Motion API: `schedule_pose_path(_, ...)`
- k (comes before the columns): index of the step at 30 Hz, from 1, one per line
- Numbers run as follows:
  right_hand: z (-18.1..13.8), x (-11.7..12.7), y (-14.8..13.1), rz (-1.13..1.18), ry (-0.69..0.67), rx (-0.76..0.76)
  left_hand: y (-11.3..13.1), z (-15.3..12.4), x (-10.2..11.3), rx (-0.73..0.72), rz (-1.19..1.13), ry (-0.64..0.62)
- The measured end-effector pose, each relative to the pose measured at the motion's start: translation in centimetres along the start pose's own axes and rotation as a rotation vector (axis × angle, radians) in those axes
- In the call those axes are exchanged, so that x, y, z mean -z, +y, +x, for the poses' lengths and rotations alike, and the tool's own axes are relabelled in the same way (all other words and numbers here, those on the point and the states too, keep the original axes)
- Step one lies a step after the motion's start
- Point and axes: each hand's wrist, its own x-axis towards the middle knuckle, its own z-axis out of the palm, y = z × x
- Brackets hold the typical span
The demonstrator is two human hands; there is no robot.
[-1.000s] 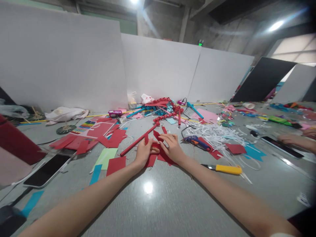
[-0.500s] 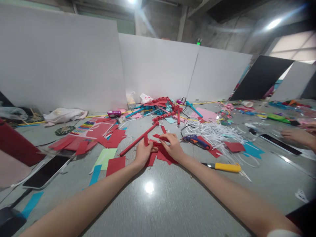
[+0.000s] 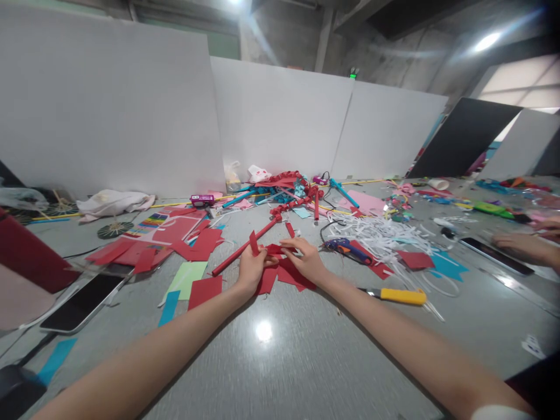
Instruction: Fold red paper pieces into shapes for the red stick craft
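A narrow red paper strip [image 3: 254,243] sticks up from my left hand [image 3: 251,271], whose thumb and fingers are closed on it. My right hand [image 3: 306,258] pinches the other part of the red paper, which stretches between both hands. Under them lie red paper pieces [image 3: 289,275] on the grey table. Just beyond my left hand rests a red paper tube [image 3: 238,255], joined to a red curled paper chain [image 3: 294,204]. To the right of my right hand is a blue glue gun [image 3: 350,251], and nearer me a yellow-handled utility knife [image 3: 402,296].
White shredded paper strips [image 3: 389,233] spread at right. A phone [image 3: 83,303] lies at left and another phone [image 3: 496,255] at right, beside a co-worker's hand [image 3: 520,245]. Tall white panels [image 3: 280,116] stand behind the table. A green sheet [image 3: 188,277] lies left of my hands.
The red strip in my left hand now tilts left and stands a little higher. My fingers have shifted slightly on the paper. The co-worker's hand moved slightly left.
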Motion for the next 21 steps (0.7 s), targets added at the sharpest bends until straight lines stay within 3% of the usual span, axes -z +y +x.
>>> schedule_pose_path(6,0.08,-0.05,0.34,-0.003,-0.067,-0.007,0.38,-0.04,-0.15,0.014,-0.034,0.025)
schedule_pose_path(21,0.07,-0.07,0.51,-0.012,-0.072,-0.025,-0.09,0.56,0.18,0.051,-0.152,0.035)
